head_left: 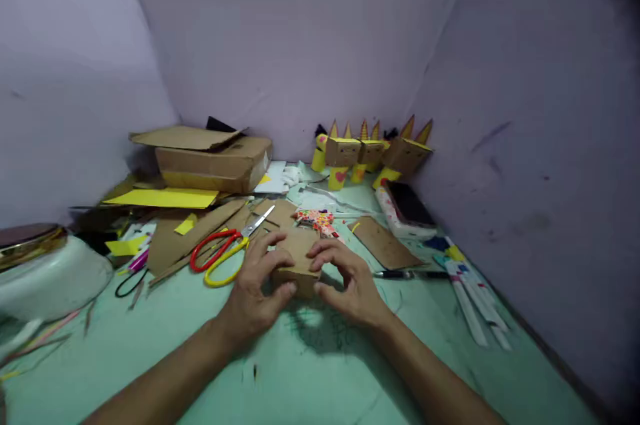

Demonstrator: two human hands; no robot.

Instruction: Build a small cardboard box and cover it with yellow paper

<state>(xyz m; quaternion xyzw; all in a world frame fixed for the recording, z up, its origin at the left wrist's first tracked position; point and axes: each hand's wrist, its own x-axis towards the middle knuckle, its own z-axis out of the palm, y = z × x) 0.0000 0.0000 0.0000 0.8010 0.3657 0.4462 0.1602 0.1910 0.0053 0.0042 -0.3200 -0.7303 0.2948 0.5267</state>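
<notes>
A small brown cardboard box rests on the green surface in front of me. My left hand grips its left side, thumb at the front face and fingers over the top. My right hand grips its right side the same way. Scissors with red and yellow handles lie just left of my left hand, blades pointing away to the upper right. A flat cardboard piece lies to the right of my right hand.
Several cardboard figures with yellow bodies stand along the back wall. A cardboard carton and yellow paper lie back left. A phone on a white case, a pen and markers sit right. A white jar stands far left.
</notes>
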